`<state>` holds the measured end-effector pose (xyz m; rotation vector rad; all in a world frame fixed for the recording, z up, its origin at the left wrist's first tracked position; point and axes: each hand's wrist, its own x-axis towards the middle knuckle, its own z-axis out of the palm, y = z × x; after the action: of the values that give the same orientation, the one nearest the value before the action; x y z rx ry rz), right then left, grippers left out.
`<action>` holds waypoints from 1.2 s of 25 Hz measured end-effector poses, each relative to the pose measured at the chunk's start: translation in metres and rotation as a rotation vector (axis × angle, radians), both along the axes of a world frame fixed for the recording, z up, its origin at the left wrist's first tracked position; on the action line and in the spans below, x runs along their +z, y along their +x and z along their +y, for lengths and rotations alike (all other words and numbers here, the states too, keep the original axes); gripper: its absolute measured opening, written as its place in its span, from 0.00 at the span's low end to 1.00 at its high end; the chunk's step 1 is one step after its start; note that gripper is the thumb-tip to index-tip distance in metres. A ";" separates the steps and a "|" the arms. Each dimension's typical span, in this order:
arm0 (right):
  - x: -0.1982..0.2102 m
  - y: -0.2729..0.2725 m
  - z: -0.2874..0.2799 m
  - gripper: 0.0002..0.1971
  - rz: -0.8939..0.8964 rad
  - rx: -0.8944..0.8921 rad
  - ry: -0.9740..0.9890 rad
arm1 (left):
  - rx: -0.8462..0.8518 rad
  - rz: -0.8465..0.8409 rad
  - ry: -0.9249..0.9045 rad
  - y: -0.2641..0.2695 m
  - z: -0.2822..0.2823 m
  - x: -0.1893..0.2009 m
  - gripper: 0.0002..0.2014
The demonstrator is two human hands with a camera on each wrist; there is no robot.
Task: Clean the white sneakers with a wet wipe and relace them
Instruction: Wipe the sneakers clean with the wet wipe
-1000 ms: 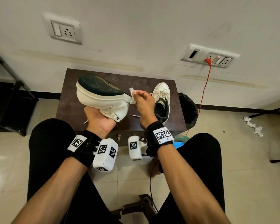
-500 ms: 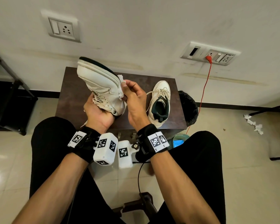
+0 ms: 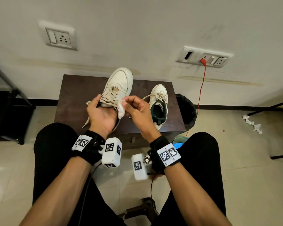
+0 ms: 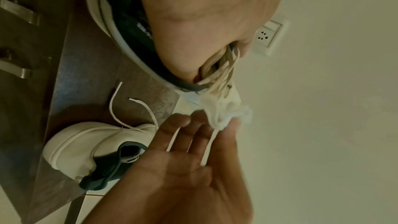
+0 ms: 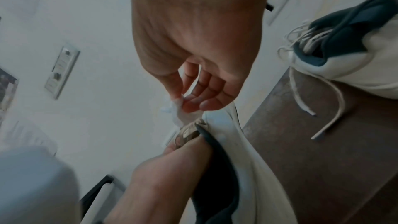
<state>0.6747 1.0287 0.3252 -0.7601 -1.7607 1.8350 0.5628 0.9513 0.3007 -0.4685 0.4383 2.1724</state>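
My left hand (image 3: 103, 111) grips a white sneaker (image 3: 119, 82) by its heel and collar, holding it above the dark table (image 3: 72, 101), toe pointing away, laces up. In the left wrist view the same sneaker (image 4: 112, 28) shows its dark lining under my palm. My right hand (image 3: 134, 108) pinches a crumpled white wet wipe (image 3: 121, 110) between thumb and fingertips, right beside the held sneaker's laces; the wipe (image 5: 178, 113) hangs at the shoe's collar. The second white sneaker (image 3: 158, 105) with a dark green lining rests on the table to the right, its laces loose.
A black bin (image 3: 185, 108) stands at the table's right edge. A red cable (image 3: 201, 88) runs down from a wall socket (image 3: 204, 57). Crumpled tissues (image 3: 252, 123) lie on the floor at right. A dark frame (image 3: 6, 101) stands at left.
The left hand has turned the sneaker from sole-up and sideways to laces-up with the toe pointing away. The right hand with the wipe has come off the shoe's side to the laces.
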 end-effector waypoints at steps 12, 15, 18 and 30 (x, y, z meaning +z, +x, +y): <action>-0.032 0.074 0.039 0.05 -0.168 -0.185 -0.194 | 0.011 0.003 -0.075 -0.001 0.023 -0.010 0.36; -0.036 0.077 0.045 0.06 -0.151 -0.202 -0.260 | 0.030 -0.037 -0.138 0.002 0.037 -0.009 0.30; -0.040 0.081 0.052 0.06 -0.132 -0.231 -0.319 | 0.038 -0.076 -0.109 0.004 0.048 -0.009 0.31; -0.033 0.098 0.076 0.08 0.086 -0.417 -0.759 | -0.391 0.631 -0.501 0.031 0.058 -0.008 0.16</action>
<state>0.7724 1.1048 0.2926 -1.1884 -0.7273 2.1668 0.5933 1.0092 0.2929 0.0654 1.3193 1.7753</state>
